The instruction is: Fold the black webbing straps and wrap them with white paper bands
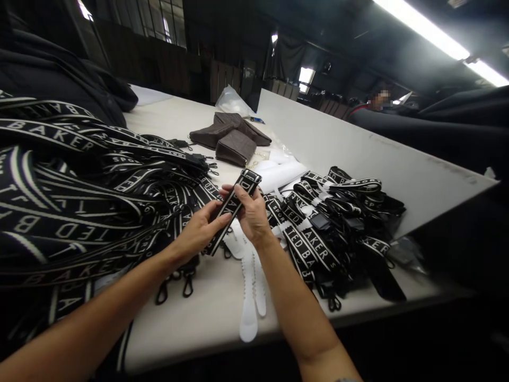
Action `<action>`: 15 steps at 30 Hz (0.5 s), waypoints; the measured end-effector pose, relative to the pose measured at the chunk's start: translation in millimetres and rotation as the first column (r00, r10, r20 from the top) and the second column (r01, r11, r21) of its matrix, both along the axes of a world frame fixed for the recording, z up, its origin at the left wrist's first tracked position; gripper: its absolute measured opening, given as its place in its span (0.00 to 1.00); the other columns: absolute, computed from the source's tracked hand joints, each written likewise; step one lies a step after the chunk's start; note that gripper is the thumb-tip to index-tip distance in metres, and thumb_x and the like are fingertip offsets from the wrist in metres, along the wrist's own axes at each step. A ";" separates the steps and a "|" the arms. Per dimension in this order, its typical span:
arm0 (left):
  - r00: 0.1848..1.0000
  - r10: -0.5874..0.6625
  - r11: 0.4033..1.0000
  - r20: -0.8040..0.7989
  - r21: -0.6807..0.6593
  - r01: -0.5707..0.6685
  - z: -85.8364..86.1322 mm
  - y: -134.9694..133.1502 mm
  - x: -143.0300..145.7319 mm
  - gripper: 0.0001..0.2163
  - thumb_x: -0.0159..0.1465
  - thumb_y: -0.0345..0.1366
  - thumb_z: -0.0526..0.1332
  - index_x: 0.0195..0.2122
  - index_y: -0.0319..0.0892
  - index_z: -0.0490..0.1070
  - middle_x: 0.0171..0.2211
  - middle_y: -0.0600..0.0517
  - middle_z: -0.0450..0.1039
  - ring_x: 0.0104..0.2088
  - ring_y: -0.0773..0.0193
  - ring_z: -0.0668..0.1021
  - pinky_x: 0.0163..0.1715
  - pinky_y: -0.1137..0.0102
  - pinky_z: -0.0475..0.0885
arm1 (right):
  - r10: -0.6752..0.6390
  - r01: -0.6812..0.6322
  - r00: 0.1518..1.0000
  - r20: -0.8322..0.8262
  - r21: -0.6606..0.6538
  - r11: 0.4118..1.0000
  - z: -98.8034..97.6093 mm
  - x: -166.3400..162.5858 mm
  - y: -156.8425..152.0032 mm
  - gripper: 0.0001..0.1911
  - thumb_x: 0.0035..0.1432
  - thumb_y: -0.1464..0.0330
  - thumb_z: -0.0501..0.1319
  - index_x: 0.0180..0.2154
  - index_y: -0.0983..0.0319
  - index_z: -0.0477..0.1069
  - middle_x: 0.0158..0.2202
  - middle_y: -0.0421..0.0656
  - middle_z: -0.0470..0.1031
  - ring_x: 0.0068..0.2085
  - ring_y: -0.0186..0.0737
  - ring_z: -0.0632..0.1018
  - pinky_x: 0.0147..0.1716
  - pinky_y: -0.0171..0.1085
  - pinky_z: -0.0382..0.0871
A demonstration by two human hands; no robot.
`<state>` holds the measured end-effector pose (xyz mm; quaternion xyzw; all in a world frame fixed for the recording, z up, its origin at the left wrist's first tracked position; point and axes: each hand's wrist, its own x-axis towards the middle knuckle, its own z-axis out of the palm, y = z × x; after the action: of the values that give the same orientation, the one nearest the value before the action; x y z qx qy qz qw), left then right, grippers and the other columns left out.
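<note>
Both my hands hold one folded black strap (239, 193) with white lettering over the white table (207, 313). My left hand (201, 231) grips its lower part, fingers closed around it. My right hand (251, 212) pinches the strap higher up, thumb on its face. The strap's upper end sticks out above my right fingers. Under my hands lie white plastic strips (251, 292) with notched edges.
A big heap of loose lettered straps (79, 191) covers the table's left side, metal clips (175, 286) hanging out. A pile of folded, banded straps (334, 217) lies to the right. Brown bags (230, 139) sit further back. Another person (379, 101) is at the far right.
</note>
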<state>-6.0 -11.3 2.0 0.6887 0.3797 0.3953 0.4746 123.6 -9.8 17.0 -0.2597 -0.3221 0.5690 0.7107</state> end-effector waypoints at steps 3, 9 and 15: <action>0.998 -0.063 0.998 0.019 0.007 0.063 -2.8 0.3 1.5 0.16 0.61 0.47 0.62 0.43 0.40 0.68 0.38 0.49 0.75 0.37 0.59 0.77 0.39 0.66 0.72 | -0.024 0.023 1.000 -0.016 -0.047 0.999 -3.4 1.7 3.7 0.04 0.60 0.69 0.60 0.37 0.63 0.68 0.33 0.42 0.79 0.33 0.37 0.80 0.40 0.41 0.79; 0.972 -0.173 0.974 0.157 -0.122 0.193 -2.9 -2.3 2.0 0.19 0.60 0.45 0.65 0.46 0.39 0.66 0.27 0.51 0.75 0.26 0.62 0.77 0.26 0.69 0.73 | -0.113 0.112 0.994 0.004 0.070 0.991 -5.4 4.0 5.7 0.02 0.63 0.69 0.59 0.37 0.62 0.69 0.35 0.42 0.78 0.36 0.35 0.81 0.43 0.39 0.78; 0.951 -0.099 0.963 0.294 -0.213 0.166 -6.1 4.6 -0.7 0.25 0.56 0.44 0.69 0.53 0.39 0.70 0.29 0.51 0.74 0.21 0.67 0.73 0.18 0.72 0.70 | -0.171 0.168 0.984 0.048 0.058 0.984 -8.3 11.8 11.4 0.06 0.62 0.66 0.60 0.40 0.60 0.68 0.39 0.42 0.78 0.41 0.37 0.80 0.42 0.41 0.78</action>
<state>-6.7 -6.7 -4.1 0.5886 0.3055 0.4083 0.6273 135.4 1.6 8.7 -0.2821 -0.3326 0.4906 0.7544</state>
